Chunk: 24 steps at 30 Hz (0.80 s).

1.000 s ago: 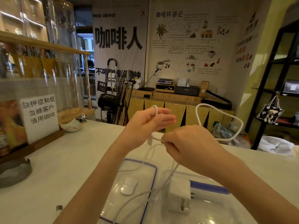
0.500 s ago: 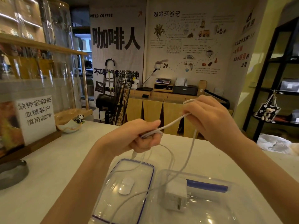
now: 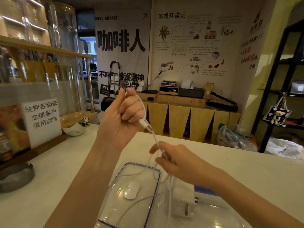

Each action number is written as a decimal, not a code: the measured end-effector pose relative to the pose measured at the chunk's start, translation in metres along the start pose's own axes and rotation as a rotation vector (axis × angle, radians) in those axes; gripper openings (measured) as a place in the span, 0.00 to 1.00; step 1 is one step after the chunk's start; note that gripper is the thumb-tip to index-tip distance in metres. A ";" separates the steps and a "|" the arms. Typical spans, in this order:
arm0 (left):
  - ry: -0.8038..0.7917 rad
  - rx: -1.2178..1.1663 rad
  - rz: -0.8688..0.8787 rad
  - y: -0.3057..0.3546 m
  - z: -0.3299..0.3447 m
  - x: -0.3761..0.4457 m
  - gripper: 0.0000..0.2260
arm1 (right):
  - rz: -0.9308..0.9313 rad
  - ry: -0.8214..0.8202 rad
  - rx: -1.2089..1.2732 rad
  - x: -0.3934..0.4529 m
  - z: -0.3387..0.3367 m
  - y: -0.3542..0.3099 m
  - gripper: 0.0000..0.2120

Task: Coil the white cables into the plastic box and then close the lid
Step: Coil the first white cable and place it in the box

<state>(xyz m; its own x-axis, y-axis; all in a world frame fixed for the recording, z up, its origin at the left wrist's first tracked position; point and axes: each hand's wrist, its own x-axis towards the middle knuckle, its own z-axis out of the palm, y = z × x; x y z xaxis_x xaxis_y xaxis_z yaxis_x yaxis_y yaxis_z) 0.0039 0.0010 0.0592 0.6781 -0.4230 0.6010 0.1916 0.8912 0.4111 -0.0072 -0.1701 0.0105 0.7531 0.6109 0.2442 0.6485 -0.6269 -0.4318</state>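
**White cable held over the open box**

From the head camera, we take the plastic box point(image 3: 205, 216) as our landmark; it sits at the near edge of the pale desk point(image 3: 49, 178). Just to its left lies the clear lid point(image 3: 115, 195), blue-rimmed and flat on the desk. Inside the box we see a white charger block point(image 3: 182, 199), prongs facing up.

Above the lid and well clear of it, our left hand point(image 3: 121, 119) is clenched around the white cable point(image 3: 155, 140), whose connector end pokes out below the curled fingers. The cable drops from there to our right hand point(image 3: 177, 163), which hovers just above the box's far left corner and pinches the strand between thumb and fingertips. Below that hand the cable runs loosely down across the lid and into the box beside the charger block.
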 end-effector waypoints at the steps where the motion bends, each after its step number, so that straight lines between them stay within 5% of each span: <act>1: 0.111 0.098 0.083 0.001 -0.004 0.001 0.18 | -0.006 -0.038 0.007 -0.002 0.003 -0.006 0.11; 6: 0.490 0.727 0.294 -0.001 -0.015 0.003 0.17 | -0.022 -0.072 -0.031 -0.011 -0.002 -0.030 0.14; 11: 0.457 1.550 0.333 -0.024 -0.017 0.001 0.11 | -0.072 -0.017 -0.260 -0.020 -0.016 -0.042 0.15; 14: 0.379 1.825 0.088 -0.036 -0.013 0.002 0.09 | -0.114 0.085 -0.497 -0.023 -0.042 -0.047 0.10; 17: 0.248 1.785 -0.230 -0.037 -0.008 0.001 0.13 | -0.293 0.268 -0.725 -0.023 -0.077 -0.043 0.12; 20: 0.155 1.666 -0.350 -0.038 0.001 -0.001 0.19 | -0.393 0.367 -0.777 -0.026 -0.097 -0.032 0.13; 24: -0.053 1.258 -0.572 -0.027 0.016 -0.006 0.23 | -0.418 0.449 -0.733 -0.024 -0.102 -0.022 0.15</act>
<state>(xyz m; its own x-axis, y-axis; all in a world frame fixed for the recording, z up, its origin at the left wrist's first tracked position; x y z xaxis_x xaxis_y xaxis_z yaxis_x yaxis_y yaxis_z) -0.0164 -0.0233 0.0555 0.6897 -0.7076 0.1538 -0.3508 -0.1407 0.9258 -0.0278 -0.2204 0.1024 0.3179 0.7069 0.6319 0.6678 -0.6400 0.3799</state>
